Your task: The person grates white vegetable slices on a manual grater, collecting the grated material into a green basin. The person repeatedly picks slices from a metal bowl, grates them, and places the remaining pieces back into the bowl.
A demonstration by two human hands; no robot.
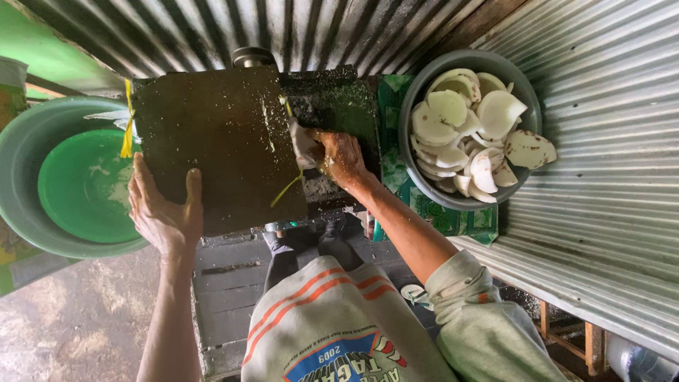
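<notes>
Corrugated metal wall (608,233) fills right side and far edge. Dark machine (219,134) at centre, flat cover flecked with white shreds. Grey tub (18,191) at left holds green basin (85,187). Grey bowl (417,99) at right, heaped with white coconut pieces (467,134). Left hand (164,209) grips cover's near-left edge, fingers spread, thumb on top. Right hand (339,157) closed on coconut piece (304,146), pressing it against machine, just left of bowl.
</notes>
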